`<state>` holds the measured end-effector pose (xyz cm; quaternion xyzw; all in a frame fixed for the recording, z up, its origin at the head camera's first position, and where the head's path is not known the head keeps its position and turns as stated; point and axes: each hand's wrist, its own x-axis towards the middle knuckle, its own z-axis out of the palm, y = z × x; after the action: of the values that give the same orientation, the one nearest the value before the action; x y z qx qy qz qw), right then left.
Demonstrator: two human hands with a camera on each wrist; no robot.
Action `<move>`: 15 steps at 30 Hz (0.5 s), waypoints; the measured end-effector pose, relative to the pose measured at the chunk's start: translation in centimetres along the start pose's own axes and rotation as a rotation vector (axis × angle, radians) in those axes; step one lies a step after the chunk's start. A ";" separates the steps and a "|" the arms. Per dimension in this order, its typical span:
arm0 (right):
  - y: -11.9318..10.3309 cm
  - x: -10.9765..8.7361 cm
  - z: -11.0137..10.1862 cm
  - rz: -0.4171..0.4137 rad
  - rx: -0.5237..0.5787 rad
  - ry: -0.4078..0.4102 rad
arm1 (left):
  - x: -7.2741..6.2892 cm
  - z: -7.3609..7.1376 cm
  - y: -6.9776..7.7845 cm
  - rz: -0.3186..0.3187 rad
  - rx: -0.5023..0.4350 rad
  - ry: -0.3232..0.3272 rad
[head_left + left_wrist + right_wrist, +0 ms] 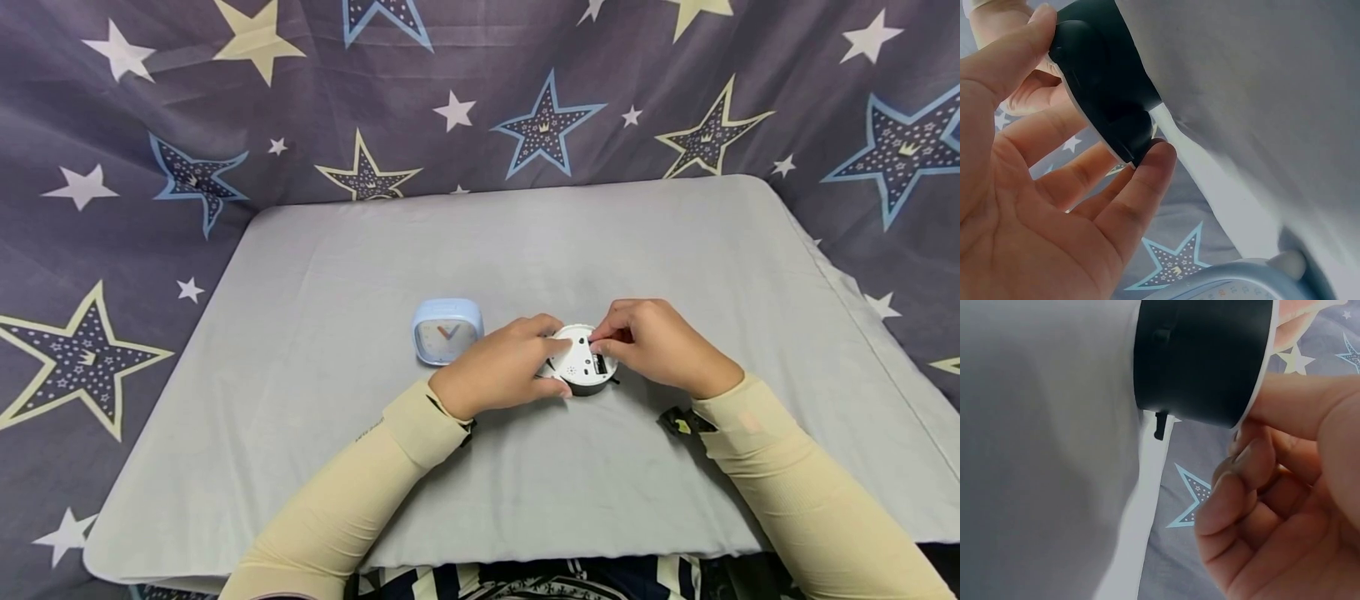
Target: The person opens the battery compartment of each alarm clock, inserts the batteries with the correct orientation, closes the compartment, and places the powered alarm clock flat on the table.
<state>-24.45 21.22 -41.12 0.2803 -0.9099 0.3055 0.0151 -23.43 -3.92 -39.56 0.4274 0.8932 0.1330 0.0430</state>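
Observation:
In the head view, a round device (576,360) with a white back and a dark side lies with its back up. A narrow slot (600,364) shows in that back. My left hand (510,367) grips the device's left edge, with thumb and fingers spread around the rim. Over the slot's upper end, my right hand (648,342) brings thumb and forefinger together on a small dark piece, mostly hidden by the fingertips. Its other fingers are curled in the right wrist view, where a black tab (1160,426) sticks out from the device's side.
A light blue alarm clock (447,332) stands just left of my left hand, its dial facing me. Pale grey cloth covers the table (322,275). Behind it and at the sides hangs a dark curtain (405,92) with stars.

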 end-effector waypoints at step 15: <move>-0.3 0.1 0.0 0.009 -0.036 -0.010 | 0.1 0.0 0.1 0.004 0.011 -0.004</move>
<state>-24.42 21.00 -40.90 0.2775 -0.9165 0.2877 0.0144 -23.43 -3.83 -39.52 0.4298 0.8929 0.1273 0.0422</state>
